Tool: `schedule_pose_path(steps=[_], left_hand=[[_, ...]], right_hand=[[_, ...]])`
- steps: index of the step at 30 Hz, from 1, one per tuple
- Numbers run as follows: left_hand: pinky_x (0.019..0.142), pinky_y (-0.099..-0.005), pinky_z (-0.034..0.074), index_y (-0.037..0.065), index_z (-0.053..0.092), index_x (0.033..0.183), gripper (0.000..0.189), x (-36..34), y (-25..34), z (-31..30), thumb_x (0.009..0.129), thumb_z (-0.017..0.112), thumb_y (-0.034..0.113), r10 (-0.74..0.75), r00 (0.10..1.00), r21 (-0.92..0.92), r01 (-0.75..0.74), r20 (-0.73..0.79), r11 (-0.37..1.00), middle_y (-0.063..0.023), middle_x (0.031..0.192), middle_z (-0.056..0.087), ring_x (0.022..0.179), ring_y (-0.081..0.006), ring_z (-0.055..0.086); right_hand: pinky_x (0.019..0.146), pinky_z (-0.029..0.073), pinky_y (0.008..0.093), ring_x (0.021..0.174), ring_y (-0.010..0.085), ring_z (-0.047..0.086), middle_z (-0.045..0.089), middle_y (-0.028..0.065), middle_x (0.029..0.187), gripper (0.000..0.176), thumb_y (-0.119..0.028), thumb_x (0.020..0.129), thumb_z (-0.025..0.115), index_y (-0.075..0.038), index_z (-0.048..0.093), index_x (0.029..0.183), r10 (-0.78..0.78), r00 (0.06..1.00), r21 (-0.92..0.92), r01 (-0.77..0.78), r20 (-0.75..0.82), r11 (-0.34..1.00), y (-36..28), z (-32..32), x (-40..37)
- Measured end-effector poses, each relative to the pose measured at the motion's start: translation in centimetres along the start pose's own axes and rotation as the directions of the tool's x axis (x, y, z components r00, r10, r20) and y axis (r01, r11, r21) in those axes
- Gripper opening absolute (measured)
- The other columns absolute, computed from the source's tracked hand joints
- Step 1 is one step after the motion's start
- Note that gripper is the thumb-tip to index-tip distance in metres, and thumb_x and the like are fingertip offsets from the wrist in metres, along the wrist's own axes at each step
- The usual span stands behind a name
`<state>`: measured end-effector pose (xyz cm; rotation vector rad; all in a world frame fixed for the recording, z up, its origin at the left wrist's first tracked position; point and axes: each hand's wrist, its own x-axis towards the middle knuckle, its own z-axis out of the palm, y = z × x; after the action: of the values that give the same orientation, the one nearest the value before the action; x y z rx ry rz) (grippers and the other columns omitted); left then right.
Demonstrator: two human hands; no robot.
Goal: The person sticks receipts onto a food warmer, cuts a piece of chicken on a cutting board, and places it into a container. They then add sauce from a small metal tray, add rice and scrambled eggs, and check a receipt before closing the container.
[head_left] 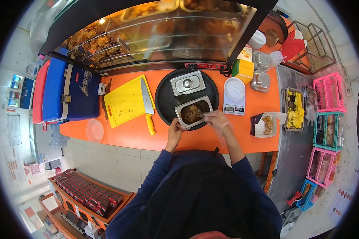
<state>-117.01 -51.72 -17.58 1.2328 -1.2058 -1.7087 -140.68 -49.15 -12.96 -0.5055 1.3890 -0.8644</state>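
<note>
Dark clothing [207, 191] fills bottom centre; mid-frame, the left hand's [174, 134] fingers clamp the steel pan [182, 122], uncovered, brown food inside; gloved right hand's [217, 119] fingers pinch together at its edge.

- Knife [146, 95] partly on the yellow board [125, 101], handle past its edge
- Blue cooler [80, 87] left of the board
- Clear bowl [95, 130] near the table's [167, 141] front edge
- Fried chicken [94, 42] on a rack behind glass
- Pink basket [329, 92], far right
</note>
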Motion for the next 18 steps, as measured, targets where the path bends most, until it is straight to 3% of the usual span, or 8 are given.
schedule_pose_path(steps=[1, 2, 4, 6, 10, 14, 17, 18], left_hand=[[0.081, -0.0279, 0.056, 0.004, 0.048, 0.098, 0.023, 0.0, -0.1, -0.1, 0.084, 0.053, -0.014, -0.003, 1.0, 0.002, 0.003, 0.005, 1.0, 0.0003, 0.077, 0.042, 0.073, -0.0087, 0.05], [0.08, -0.0279, 0.056, 0.004, 0.048, 0.098, 0.023, 0.0, 0.1, -0.1, 0.084, 0.053, -0.014, 0.004, 1.0, -0.014, -0.004, 0.008, 1.0, 0.0003, 0.077, 0.042, 0.074, -0.0085, 0.05], [0.08, -0.0279, 0.056, 0.004, 0.048, 0.098, 0.023, -0.4, 0.9, 0.3, 0.084, 0.052, -0.014, 0.009, 1.0, -0.03, -0.008, 0.018, 1.0, 0.0003, 0.076, 0.042, 0.075, -0.0082, 0.05], [0.08, -0.0281, 0.056, 0.004, 0.047, 0.097, 0.024, -0.6, 2.0, 0.6, 0.084, 0.052, -0.015, 0.018, 1.0, -0.02, -0.018, 0.018, 1.0, -0.0001, 0.077, 0.043, 0.075, -0.0083, 0.049], [0.08, -0.0287, 0.056, 0.003, 0.046, 0.097, 0.024, 0.0, -0.3, -0.1, 0.083, 0.052, -0.015, 0.045, 0.999, 0.033, -0.045, 0.019, 0.998, -0.0009, 0.078, 0.044, 0.074, -0.0088, 0.049], [0.08, -0.0305, 0.056, 0.003, 0.049, 0.102, 0.028, -0.3, -1.7, -0.6, 0.082, 0.05, -0.016, 0.05, 0.999, 0.165, -0.049, 0.001, 0.985, -0.0013, 0.081, 0.046, 0.079, -0.0107, 0.052], [0.083, -0.033, 0.056, 0.002, 0.05, 0.109, 0.035, -0.4, -0.4, 0.3, 0.081, 0.046, -0.018, 0.017, 1.0, 0.058, -0.016, -0.011, 0.998, -0.0027, 0.086, 0.048, 0.085, -0.0133, 0.054], [0.083, -0.0336, 0.057, 0.001, 0.05, 0.11, 0.036, -0.8, 0.0, 0.4, 0.081, 0.045, -0.019, -0.009, 1.0, 0.009, 0.009, -0.009, 1.0, -0.0035, 0.086, 0.048, 0.085, -0.0142, 0.054]], right_hand=[[0.056, 0.045, 0.0318, 0.064, 0.0234, 0.058, 0.061, 0.0113, 0.08, 0.016, -0.008, 0.084, 0.06, 0.004, 0.067, 0.093, -0.387, 0.922, -0.456, 0.335, -0.022, 0.824, 0.2, 0.9, 0.1], [0.062, 0.05, 0.0365, 0.069, 0.0319, 0.061, 0.063, 0.0167, 0.084, 0.02, -0.012, 0.084, 0.06, 0.006, 0.068, 0.089, -0.683, 0.718, -0.791, 0.493, 0.134, 0.363, 0.3, 1.9, 0.1], [0.077, 0.052, 0.0425, 0.089, 0.0399, 0.062, 0.062, 0.0226, 0.098, 0.026, -0.015, 0.085, 0.056, 0.007, 0.064, 0.097, -0.588, 0.798, -0.754, 0.465, 0.13, 0.464, -2.4, 5.0, -2.3], [0.083, 0.051, 0.0425, 0.099, 0.0372, 0.062, 0.061, 0.0215, 0.105, 0.027, -0.014, 0.088, 0.052, 0.006, 0.059, 0.105, -0.299, 0.929, -0.854, -0.035, -0.22, 0.519, -7.2, 8.3, -5.9], [0.088, 0.047, 0.0436, 0.104, 0.0389, 0.06, 0.058, 0.0269, 0.115, 0.03, -0.011, 0.087, 0.047, 0.002, 0.052, 0.114, -0.341, 0.94, -0.95, 0.13, 0.026, 0.284, -3.5, 9.0, -2.3], [0.09, 0.05, 0.042, 0.105, 0.0388, 0.06, 0.063, 0.0212, 0.112, 0.026, -0.009, 0.087, 0.05, 0.002, 0.066, 0.106, 0.049, 0.998, -0.923, -0.055, -0.04, 0.381, -4.4, 9.7, 1.7], [0.08, 0.051, 0.0387, 0.093, 0.0352, 0.064, 0.066, 0.0211, 0.104, 0.027, -0.005, 0.082, 0.052, 0.003, 0.066, 0.104, 0.075, 0.997, -0.853, -0.026, 0.015, 0.521, 0.2, 6.3, 6.6], [0.069, 0.048, 0.0341, 0.079, 0.0273, 0.061, 0.065, 0.0159, 0.092, 0.024, -0.004, 0.081, 0.053, 0.003, 0.066, 0.101, -0.165, 0.978, -0.253, 0.194, 0.129, 0.948, 0.4, 5.3, 4.2]])
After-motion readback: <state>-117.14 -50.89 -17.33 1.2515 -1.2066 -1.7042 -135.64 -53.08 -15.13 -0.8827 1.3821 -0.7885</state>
